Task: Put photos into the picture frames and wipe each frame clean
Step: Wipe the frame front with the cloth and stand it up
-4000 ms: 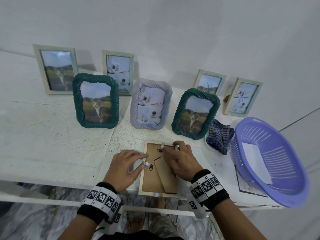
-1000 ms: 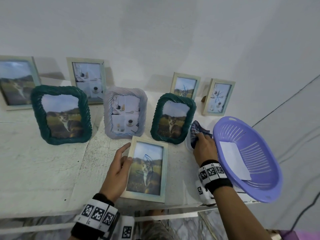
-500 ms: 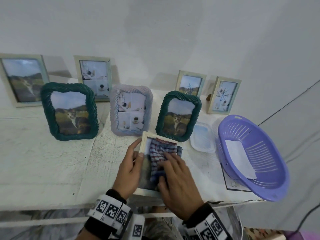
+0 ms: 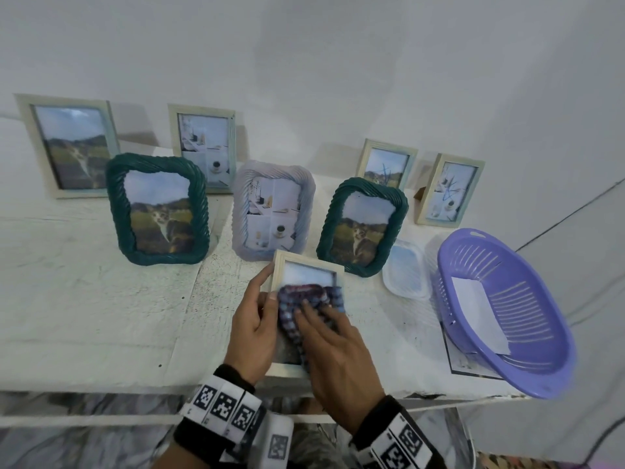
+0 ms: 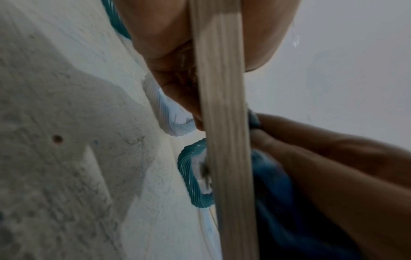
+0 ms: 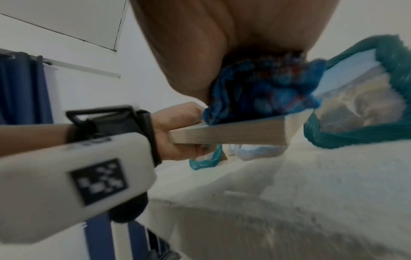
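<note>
Cloth and frame have come together since a second ago, when the right hand was reaching for the rag beside the basket: the checked cloth (image 4: 309,308) now lies on the glass of the pale wooden frame (image 4: 306,263), which the left hand has raised off the white table (image 4: 101,299) at its near edge, just in front of the standing frames. The left hand (image 4: 253,330) grips the frame's left rail, thumb over the front, fingers curled behind, as the right wrist view shows. The right hand (image 4: 333,350) presses the cloth flat with nearly straight fingers, mid-wipe.

The frame looks light and stiff, its wooden rails the safe place to hold; the glass is probably fragile and smooth, so firm pressure should be backed by the hand behind. The cloth is soft and bunches under the palm.

Around it stand two green twisted frames (image 4: 157,209), a lilac one (image 4: 274,214) and four pale ones along the wall, all filled. To the right sit a clear plastic tray (image 4: 406,274) and a purple basket (image 4: 507,316) holding paper.
</note>
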Motion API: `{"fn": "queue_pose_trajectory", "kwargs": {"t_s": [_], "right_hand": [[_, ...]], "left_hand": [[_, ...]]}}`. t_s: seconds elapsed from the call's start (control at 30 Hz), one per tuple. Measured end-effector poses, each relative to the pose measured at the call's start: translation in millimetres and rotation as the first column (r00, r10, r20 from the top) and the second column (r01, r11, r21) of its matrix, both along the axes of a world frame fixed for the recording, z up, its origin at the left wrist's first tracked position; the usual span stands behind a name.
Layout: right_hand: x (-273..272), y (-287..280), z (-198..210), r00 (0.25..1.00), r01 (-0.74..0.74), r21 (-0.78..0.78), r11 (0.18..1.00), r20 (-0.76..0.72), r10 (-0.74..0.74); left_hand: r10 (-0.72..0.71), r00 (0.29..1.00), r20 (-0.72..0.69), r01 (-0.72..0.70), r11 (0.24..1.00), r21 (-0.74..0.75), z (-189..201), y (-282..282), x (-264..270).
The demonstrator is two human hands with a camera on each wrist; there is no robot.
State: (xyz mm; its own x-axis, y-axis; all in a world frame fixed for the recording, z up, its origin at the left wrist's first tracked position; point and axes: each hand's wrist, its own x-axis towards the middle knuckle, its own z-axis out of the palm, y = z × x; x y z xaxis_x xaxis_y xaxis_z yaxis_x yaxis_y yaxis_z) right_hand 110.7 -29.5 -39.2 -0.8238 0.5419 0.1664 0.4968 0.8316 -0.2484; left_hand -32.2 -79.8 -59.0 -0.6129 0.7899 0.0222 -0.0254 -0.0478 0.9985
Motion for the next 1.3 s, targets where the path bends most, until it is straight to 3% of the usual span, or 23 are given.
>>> {"fn": "queue_pose_trajectory", "kwargs": {"t_s": [0.1,0.23,0.33,0.43,0.6,0.8,0.97,1.03,1.17,1.3], "right_hand": [[10.8,-1.3,7.1,0.99,-0.126,0.016,0.992,0.066,0.124],[-0.2,17.5,14.4,0.989,0.114,0.046,0.992,0.088,-0.117],[-11.6,18.0,12.0,0.982,0.178,0.056,0.982,0.049,-0.181],[-8.7,5.7,9.4,0.995,0.097,0.082,0.992,0.017,-0.098],[3.8,-3.0,10.8,0.985,-0.154,0.1,0.983,-0.064,0.161],[-22.9,19.1,24.3,0.999,-0.016,0.131,0.991,0.043,0.011],[-11.2,-6.5,35.4,0.973,-0.222,0.128,0.967,-0.031,0.228],[-4.9,4.3,36.2,0.978,-0.209,0.133,0.969,0.003,0.211],[-17.9,27.5,33.0,0.998,-0.051,0.152,0.987,0.053,0.044],[-17.3,9.3,32.8,0.983,-0.184,0.114,0.976,0.028,0.182]], "left_hand": [[0.022,1.0,0.01,-0.021,1.0,-0.021,-2.6,-3.5,-2.2],[0.022,0.998,-0.064,-0.023,1.0,-0.009,0.8,-5.2,3.5],[0.042,0.998,-0.053,-0.041,0.999,0.006,3.7,-5.8,6.2],[0.029,0.999,-0.045,-0.029,1.0,0.006,6.1,-7.1,3.4],[0.052,0.999,-0.008,-0.052,0.998,-0.039,0.3,-10.3,-6.3],[0.036,0.999,-0.036,-0.036,0.999,-0.001,12.5,-11.4,2.6],[0.074,0.996,0.045,-0.072,0.997,-0.028,4.0,-11.4,-7.6],[0.06,0.998,0.008,-0.06,0.998,-0.018,5.9,-11.6,-5.7],[0.038,0.997,-0.072,-0.038,0.999,-0.011,8.4,-11.8,0.5],[0.084,0.996,-0.005,-0.084,0.996,-0.022,4.1,-10.9,-5.2]]}}
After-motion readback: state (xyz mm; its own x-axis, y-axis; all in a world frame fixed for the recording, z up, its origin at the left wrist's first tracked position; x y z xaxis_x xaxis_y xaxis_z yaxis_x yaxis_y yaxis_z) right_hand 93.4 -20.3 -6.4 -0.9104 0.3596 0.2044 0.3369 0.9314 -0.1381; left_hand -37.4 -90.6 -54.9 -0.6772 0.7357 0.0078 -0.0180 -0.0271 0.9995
